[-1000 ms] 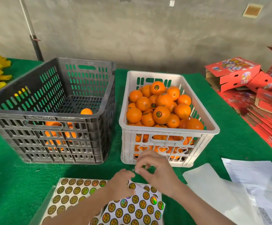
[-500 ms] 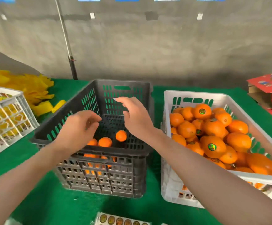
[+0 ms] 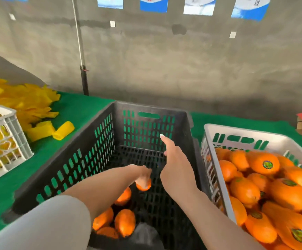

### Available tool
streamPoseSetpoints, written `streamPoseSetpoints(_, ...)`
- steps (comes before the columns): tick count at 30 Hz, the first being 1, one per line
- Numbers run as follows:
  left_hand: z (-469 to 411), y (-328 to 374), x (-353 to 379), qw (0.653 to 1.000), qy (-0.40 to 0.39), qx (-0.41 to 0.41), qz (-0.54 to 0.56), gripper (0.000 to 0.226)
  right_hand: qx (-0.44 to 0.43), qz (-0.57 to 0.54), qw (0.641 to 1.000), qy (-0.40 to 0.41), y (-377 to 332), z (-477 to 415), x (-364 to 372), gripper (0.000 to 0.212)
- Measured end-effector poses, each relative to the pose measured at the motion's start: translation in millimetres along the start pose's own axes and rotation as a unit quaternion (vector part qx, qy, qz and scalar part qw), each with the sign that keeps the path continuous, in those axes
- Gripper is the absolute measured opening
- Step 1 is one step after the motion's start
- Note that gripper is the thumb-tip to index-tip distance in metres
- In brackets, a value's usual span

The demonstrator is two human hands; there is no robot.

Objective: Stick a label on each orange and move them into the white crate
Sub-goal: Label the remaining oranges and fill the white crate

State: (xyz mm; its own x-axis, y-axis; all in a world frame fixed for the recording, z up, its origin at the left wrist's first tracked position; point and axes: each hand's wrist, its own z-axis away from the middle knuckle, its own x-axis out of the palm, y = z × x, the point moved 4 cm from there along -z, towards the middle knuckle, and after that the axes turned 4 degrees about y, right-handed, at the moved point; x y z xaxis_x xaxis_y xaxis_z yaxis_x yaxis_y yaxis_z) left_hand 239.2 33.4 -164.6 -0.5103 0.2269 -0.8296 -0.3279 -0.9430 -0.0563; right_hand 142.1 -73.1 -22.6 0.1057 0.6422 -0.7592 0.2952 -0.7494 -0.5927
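Left hand (image 3: 144, 175) down inside the dark crate (image 3: 96, 152), fingers wrapped over one orange (image 3: 144, 186) mid-crate. Right hand (image 3: 177, 172) hovers above the crate floor, index finger out; grip can't be told. White crate (image 3: 245, 131) at the bench (image 3: 78, 109) right edge, full of labelled oranges (image 3: 265, 165).

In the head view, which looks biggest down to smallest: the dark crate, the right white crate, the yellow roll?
1. Dark crate
2. Right white crate, though the frame cuts it off, so this is unsure
3. Yellow roll
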Motion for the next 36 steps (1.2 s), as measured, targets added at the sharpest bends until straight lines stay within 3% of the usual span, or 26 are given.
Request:
streamPoseSetpoints(5,-9,4,7,0.992,0.004,-0.012,0.128,0.059,0.005,0.000,1.000,0.002,0,-1,-2,0.089)
streamPoseSetpoints(7,3,-3,-15,0.972,0.022,-0.005,0.234,0.063,0.006,-0.015,1.000,0.026,2,-1,-3,0.076)
streamPoseSetpoints(9,28,-14,-46,0.943,0.071,0.009,0.324,0.065,-0.005,-0.028,0.997,0.072,4,-1,-6,0.050)
streamPoseSetpoints(11,64,-26,-75,0.885,0.113,0.024,0.451,0.067,-0.008,-0.059,0.991,0.119,5,0,-11,0.025)
streamPoseSetpoints(13,105,-31,-89,0.798,0.140,0.048,0.585,0.065,-0.008,-0.113,0.982,0.149,4,2,-17,0.009)
streamPoseSetpoints(16,159,-25,-88,0.695,0.186,0.099,0.687,0.064,0.024,-0.238,0.957,0.161,2,9,-32,0.011)
streamPoseSetpoints(20,213,6,-78,0.627,0.226,0.144,0.731,0.075,0.109,-0.431,0.891,0.091,-3,37,-53,0.013)
streamPoseSetpoints(25,253,66,-70,0.570,0.225,0.194,0.766,0.079,0.073,-0.497,0.864,0.042,-8,95,-87,0.013)
streamPoseSetpoints(29,267,121,-60,0.529,0.205,0.217,0.794,0.079,0.028,-0.485,0.872,0.068,3,135,-118,0.010)
streamPoseSetpoints(36,273,192,-51,0.470,0.125,0.238,0.841,0.055,-0.057,-0.339,0.932,0.119,34,176,-154,0.015)
